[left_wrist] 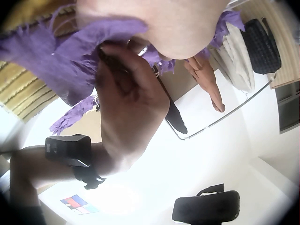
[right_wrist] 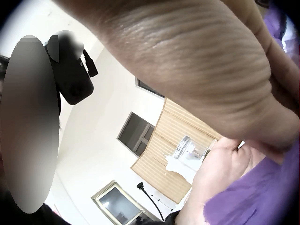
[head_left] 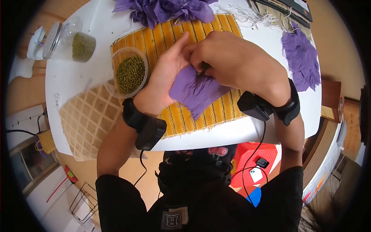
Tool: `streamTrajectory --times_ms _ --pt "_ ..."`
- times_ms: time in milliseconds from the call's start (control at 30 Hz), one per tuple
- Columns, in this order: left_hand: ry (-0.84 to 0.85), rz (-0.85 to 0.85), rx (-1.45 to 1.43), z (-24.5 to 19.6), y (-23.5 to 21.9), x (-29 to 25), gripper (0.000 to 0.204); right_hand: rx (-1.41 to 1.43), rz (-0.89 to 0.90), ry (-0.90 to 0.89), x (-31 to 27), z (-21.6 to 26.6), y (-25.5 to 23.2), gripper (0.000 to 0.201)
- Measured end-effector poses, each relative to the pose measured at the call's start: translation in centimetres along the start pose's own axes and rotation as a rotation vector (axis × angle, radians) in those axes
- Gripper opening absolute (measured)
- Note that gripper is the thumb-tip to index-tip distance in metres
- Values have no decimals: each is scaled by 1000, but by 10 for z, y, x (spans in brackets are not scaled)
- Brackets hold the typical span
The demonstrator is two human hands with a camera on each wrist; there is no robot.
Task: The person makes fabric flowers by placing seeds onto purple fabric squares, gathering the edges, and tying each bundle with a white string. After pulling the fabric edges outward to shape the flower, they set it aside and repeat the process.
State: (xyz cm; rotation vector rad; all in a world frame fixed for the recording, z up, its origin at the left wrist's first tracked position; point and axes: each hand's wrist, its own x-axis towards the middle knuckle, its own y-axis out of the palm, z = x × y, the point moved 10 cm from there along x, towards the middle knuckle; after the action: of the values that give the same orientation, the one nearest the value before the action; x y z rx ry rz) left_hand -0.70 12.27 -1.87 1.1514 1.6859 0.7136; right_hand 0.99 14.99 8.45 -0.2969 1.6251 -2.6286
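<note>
Right of a tub of beans, the left hand is showing its palm, fingers too hidden to tell. Purple cloth is hanging between the hands, probably light and limp, best gripped by folds. The right hand is pinching a dark-green clump. A yellow mat is lying on the white bench, near a red stool.

Head view: a black shirt is carrying a dark sewn-on patch near its lower edge in frame; the patch is showing one large outlined capital "R", reading upright. A line of smaller lettering is running above the "R", too small to make out. Left wrist view: faint pale marks are showing on the black wrist camera, not legible. No other wording is reading clearly.
</note>
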Motion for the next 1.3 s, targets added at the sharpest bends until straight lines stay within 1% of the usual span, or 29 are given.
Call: streamTrajectory --times_ms 133,233,300,333,400,433,500,533,567,600,633,700,733,800,833,900,967,1033,1100,1133,1167,1200,1233,1267,1300 --pt "-14 10 3 1 0 0 54 17 41 23 0 0 -1 15" --pt "-30 37 1 2 2 -1 55 38 28 14 -2 0 -6 14" --pt "-48 144 16 2 5 -3 56 54 -7 -20 -5 -1 -8 13" --pt "-48 144 17 3 -1 -1 56 70 -42 -55 -5 2 -12 12" --pt "-67 424 -131 2 14 -2 54 42 -12 -31 -4 3 -15 12" --pt "-67 424 -131 2 11 0 54 15 18 -5 -3 2 -15 13" --pt "-74 514 -172 1 16 -3 53 -1 5 -16 -3 2 -17 14" --pt "-74 515 -171 1 19 -5 53 -17 -9 -27 -3 3 -19 15" --pt "-62 407 -156 2 16 -4 52 -17 -10 -27 -2 5 -22 15" --pt "-51 299 -141 2 10 -2 51 31 58 46 1 1 -21 16" --pt "-51 300 -139 2 8 -1 51 78 124 120 2 -3 -16 16" --pt "-27 420 -160 -1 13 -3 51 86 107 92 6 -1 -14 17" --pt "-28 421 -159 -1 20 -5 51 95 91 66 7 1 -15 18" --pt "7 108 50 -2 9 -4 51 108 92 60 5 2 -16 19" --pt "7 108 51 -2 8 -4 51 123 93 54 5 3 -17 20" --pt "1 151 -43 -2 11 -3 51 98 119 55 6 5 -19 21" --pt "12 127 -25 -2 11 -3 52 73 147 55 5 5 -17 22" --pt "25 104 -8 -3 9 -2 52 120 38 -2 3 7 -24 24" --pt "8 190 -45 -2 13 -2 52 127 46 21 5 6 -22 24" --pt "12 189 -47 -2 7 0 52 134 53 45 7 5 -21 25" --pt "-5 296 -111 -1 11 0 48 134 56 41 6 3 -17 25" --pt "-20 403 -175 -1 16 -2 46 109 -33 -23 6 5 -21 24" --pt "-13 403 -178 -2 13 -1 46 86 -120 -90 5 8 -27 23" --pt "-22 439 -194 -2 14 -2 44 86 -114 -97 7 8 -26 23" --pt "-32 475 -208 -1 16 -4 42 84 -74 -65 10 4 -22 21"
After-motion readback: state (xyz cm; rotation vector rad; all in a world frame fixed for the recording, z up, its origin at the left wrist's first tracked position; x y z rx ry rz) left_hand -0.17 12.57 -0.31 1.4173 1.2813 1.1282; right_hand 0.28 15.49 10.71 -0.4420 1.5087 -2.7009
